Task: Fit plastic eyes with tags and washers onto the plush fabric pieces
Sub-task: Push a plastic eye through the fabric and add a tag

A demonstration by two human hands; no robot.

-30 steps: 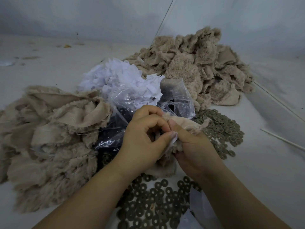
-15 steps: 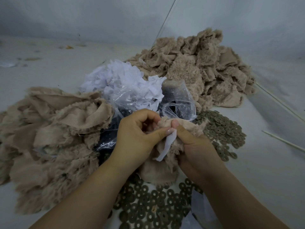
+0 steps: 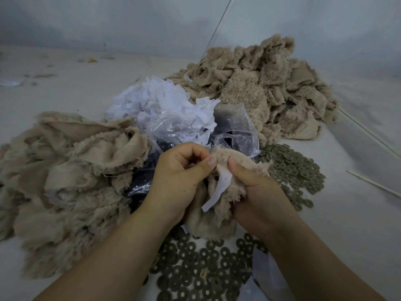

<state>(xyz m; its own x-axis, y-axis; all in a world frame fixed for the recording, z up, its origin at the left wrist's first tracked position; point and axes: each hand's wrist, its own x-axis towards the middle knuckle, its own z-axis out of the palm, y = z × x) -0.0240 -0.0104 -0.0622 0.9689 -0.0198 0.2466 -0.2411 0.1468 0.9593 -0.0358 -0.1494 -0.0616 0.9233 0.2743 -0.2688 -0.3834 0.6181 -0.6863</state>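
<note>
Plush piece (image 3: 219, 205) between both hands' fingers (image 3: 208, 165)

Left hand (image 3: 178, 177) and right hand (image 3: 258, 192) meet, fingers curled, thumbs pinching.

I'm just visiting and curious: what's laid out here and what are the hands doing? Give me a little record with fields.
Held piece: beige plush fabric piece, gripped by both hands
Left hand: fingers curled, thumb pressing the fabric
Right hand: pinching the fabric edge
White tag: strip hanging down the piece between the thumbs
Washers: dark rings spread below the hands; more washers to the right
Plush piles: one left, one far right
Tag heap: white, in a clear bag
Plastic eye: not clearly visible
</note>
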